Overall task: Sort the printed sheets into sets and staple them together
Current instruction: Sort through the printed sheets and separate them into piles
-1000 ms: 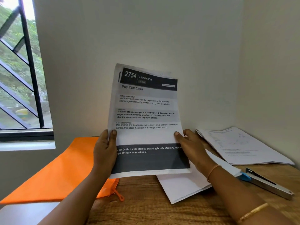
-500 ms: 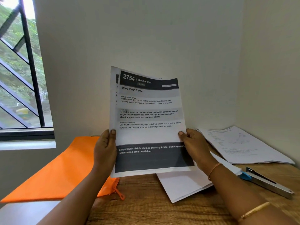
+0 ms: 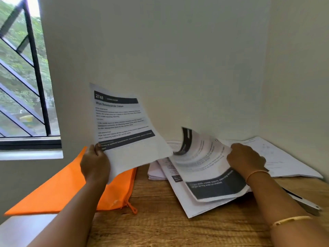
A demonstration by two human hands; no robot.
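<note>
Two hands hold paper: left hand (image 3: 95,164) fingers pinch a corner of the sheet headed 2748 (image 3: 124,125), raised above the orange pouch (image 3: 62,189), its inside unseen. Right hand (image 3: 246,159) fingers curl round a blurred curling sheet (image 3: 204,157) over the pile (image 3: 156,172) on the surface (image 3: 160,227); that forearm half hides the stapler (image 3: 306,204).

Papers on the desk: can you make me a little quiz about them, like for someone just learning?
1. True or false: the left hand holds up the sheet numbered 2748.
2. The orange zip pouch lies: A on top of the paper pile; B left of the paper pile; C hung on the window bars.
3. Which hand holds the curled sheet?
Key: 1 true; 2 B; 3 the right hand.
</note>
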